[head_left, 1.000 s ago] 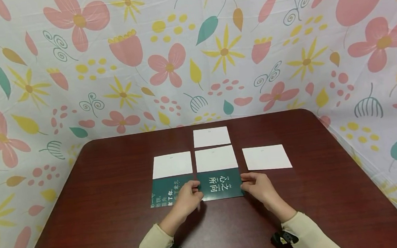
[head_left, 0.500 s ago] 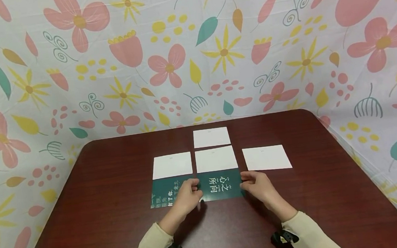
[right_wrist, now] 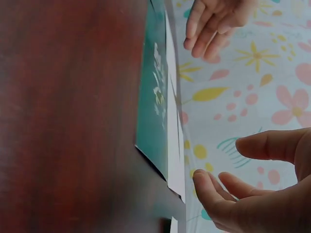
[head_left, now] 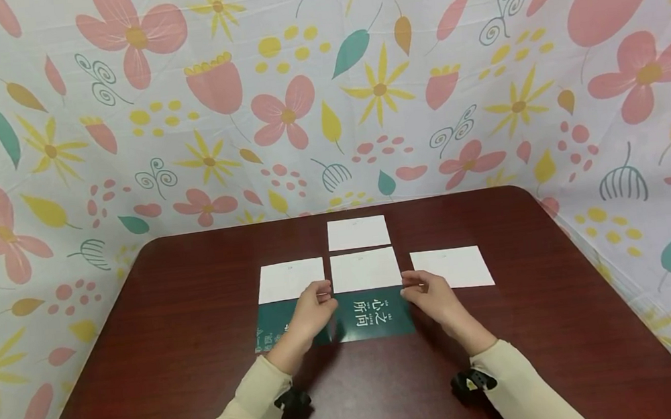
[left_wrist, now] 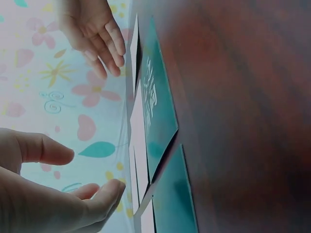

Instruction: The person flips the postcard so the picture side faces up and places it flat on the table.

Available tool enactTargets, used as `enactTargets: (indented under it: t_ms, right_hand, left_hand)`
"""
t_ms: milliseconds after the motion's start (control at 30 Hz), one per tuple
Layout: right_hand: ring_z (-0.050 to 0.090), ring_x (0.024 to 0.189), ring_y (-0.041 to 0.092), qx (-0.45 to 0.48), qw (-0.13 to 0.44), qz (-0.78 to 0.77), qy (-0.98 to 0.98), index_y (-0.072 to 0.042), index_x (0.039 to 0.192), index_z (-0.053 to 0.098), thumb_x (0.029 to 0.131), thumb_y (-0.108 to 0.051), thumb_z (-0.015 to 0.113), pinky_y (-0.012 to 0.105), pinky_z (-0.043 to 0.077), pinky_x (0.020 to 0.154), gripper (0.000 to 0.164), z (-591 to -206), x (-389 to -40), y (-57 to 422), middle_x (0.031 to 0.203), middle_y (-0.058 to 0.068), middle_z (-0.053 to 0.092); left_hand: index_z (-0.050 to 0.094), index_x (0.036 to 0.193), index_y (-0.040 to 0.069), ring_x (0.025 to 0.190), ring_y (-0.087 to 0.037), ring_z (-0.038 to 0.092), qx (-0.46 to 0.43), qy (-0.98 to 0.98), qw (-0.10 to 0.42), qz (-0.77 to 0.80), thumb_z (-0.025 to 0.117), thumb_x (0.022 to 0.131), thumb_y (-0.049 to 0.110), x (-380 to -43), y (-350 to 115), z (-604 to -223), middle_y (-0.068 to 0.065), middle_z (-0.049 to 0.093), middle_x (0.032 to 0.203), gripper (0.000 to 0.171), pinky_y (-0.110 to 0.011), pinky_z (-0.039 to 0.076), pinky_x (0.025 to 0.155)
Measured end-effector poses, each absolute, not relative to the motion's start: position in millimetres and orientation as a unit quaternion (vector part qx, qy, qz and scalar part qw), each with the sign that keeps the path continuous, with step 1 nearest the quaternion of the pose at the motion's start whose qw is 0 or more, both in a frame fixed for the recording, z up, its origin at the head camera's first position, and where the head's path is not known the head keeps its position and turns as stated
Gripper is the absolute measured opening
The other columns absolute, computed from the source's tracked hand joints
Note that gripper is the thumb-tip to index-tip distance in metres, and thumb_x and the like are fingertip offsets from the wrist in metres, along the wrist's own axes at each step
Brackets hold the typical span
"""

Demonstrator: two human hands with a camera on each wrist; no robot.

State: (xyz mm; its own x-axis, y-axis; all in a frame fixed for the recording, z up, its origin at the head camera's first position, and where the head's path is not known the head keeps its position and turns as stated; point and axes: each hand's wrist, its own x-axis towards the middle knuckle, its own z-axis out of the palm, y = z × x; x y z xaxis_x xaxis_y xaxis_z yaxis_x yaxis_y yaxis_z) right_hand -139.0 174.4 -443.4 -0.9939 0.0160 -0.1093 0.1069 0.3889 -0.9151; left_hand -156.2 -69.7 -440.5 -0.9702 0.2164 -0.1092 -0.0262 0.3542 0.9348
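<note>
A dark green card with white Chinese characters point(head_left: 372, 314) lies flat at the front of the middle column. My left hand point(head_left: 312, 313) hovers over a second green card point(head_left: 267, 317) to its left, covering part of the lettering. In the left wrist view, thumb and fingers stand apart with nothing between them. My right hand point(head_left: 438, 301) is raised near the middle card's far right corner, and the right wrist view shows its fingers point(right_wrist: 209, 194) spread apart from the thumb, holding nothing.
White cards lie beyond the green ones: a left card point(head_left: 289, 279), a middle card point(head_left: 364, 269), a far card point(head_left: 358, 233) and a right card point(head_left: 453, 267). All rest on the dark red-brown table point(head_left: 206, 377), with a flower-patterned cloth point(head_left: 325, 102) behind it.
Both hands have let go of the middle green card's side edges and lifted up and away from the body. The cards stay where they were.
</note>
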Motion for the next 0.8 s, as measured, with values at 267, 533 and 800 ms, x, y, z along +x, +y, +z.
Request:
enactTargets:
  t_ms: [267, 533, 800]
  right_hand:
    - [0.051, 0.123, 0.036, 0.042, 0.033, -0.567, 0.822, 0.007, 0.137, 0.046, 0.097, -0.007, 0.053, 0.045, 0.044, 0.1, 0.044, -439, -159, 172, 0.134, 0.025, 0.052]
    - [0.043, 0.13, 0.038, 0.06, 0.041, -0.567, 0.82, 0.01, 0.14, 0.04, 0.096, -0.007, 0.05, 0.047, 0.04, 0.104, 0.048, -444, -177, 166, 0.142, 0.027, 0.043]
    - [0.035, 0.135, 0.041, 0.08, 0.047, -0.562, 0.822, 0.012, 0.142, 0.035, 0.095, -0.007, 0.048, 0.049, 0.036, 0.106, 0.052, -450, -187, 159, 0.146, 0.029, 0.036]
  left_hand:
    - [0.037, 0.139, -0.012, 0.127, -0.039, 0.043, 0.034, 0.786, 0.112, 0.607, 0.051, 0.091, 0.0, -177, -63, -438, -0.028, 0.043, 0.137, 0.052, -0.047, 0.04, 0.103]
    - [0.031, 0.144, -0.01, 0.135, -0.039, 0.036, 0.011, 0.776, 0.148, 0.613, 0.05, 0.092, 0.005, -194, -59, -442, -0.028, 0.038, 0.144, 0.058, -0.049, 0.035, 0.107]
    - [0.027, 0.146, -0.011, 0.138, -0.039, 0.03, -0.01, 0.772, 0.17, 0.613, 0.05, 0.093, 0.006, -203, -57, -444, -0.028, 0.032, 0.147, 0.06, -0.049, 0.031, 0.11]
